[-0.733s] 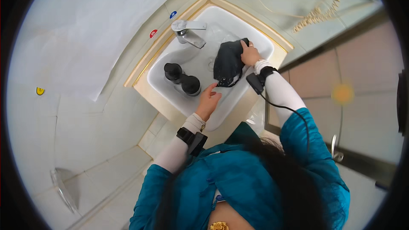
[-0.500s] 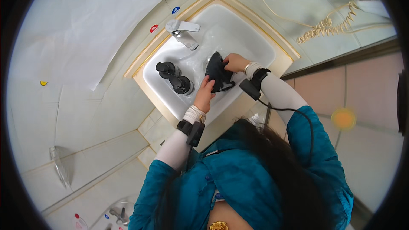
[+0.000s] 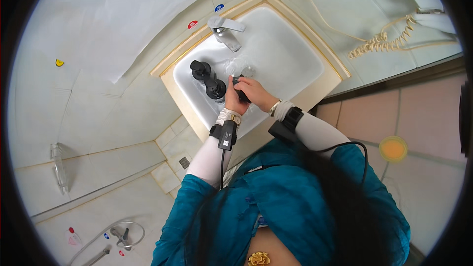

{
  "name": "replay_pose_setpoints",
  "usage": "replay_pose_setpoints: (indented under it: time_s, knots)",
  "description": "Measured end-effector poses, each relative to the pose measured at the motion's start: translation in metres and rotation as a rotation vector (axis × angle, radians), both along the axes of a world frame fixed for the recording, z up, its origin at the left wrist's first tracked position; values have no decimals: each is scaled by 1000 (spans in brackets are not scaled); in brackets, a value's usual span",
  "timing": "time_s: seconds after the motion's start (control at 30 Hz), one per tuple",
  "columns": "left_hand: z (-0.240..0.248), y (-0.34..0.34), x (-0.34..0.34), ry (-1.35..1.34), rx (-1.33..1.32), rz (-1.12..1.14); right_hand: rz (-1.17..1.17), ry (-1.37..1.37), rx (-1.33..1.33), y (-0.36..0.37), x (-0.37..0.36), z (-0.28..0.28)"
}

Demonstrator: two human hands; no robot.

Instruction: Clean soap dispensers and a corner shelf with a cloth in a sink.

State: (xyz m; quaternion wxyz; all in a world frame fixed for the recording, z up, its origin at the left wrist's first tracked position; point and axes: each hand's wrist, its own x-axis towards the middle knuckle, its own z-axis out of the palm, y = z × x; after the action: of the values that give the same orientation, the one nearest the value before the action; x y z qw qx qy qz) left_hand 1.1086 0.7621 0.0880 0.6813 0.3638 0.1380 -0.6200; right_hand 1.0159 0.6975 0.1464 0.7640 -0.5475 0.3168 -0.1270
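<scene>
Over the near part of a white washbasin (image 3: 290,44), both my hands close round a black cloth (image 3: 241,94), bunched into a small wad. My left hand (image 3: 233,100) wraps it from the left, thumb upward. My right hand (image 3: 255,92) presses on it from the right with bent fingers, which hide much of the cloth. Just left of my left hand, two black pump-top bottles (image 3: 215,90) stand in the basin. Beyond my hands, some water glistens round the drain (image 3: 247,71).
A chrome tap (image 3: 227,34) rises at the basin's back left. On the right wall hangs a white hair dryer (image 3: 433,18) with a coiled cord (image 3: 379,45). A white sheet (image 3: 123,15) covers the left wall. A round yellow item (image 3: 393,149) lies on the floor tiles.
The black cloth, spread out before, is now squeezed into a wad. My right hand has come down and left to meet my left hand. The whole view has shifted slightly.
</scene>
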Motion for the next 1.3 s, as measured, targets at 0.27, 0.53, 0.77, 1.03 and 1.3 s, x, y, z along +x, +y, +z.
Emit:
replay_pose_setpoints:
  time_s: [0.27, 0.53, 0.77, 1.03, 1.3]
  knots:
    - [-23, 13, -10, -856, -269, -128, 161, -118, -889, -11, -2, -26]
    - [8, -6, -33, -92, 162, 232, 439, 474, -1362, -149, -6, -77]
    - [9, -18, -37, -88, 347, 180, 654, 485, -1050, -140, -5, -89]
    - [-19, -7, -7, -132, -93, 237, 592, -82, -308, -57, 8, -21]
    - [1, -29, -50, -87, 113, 448, 658, -164, -1375, -109, 10, -50]
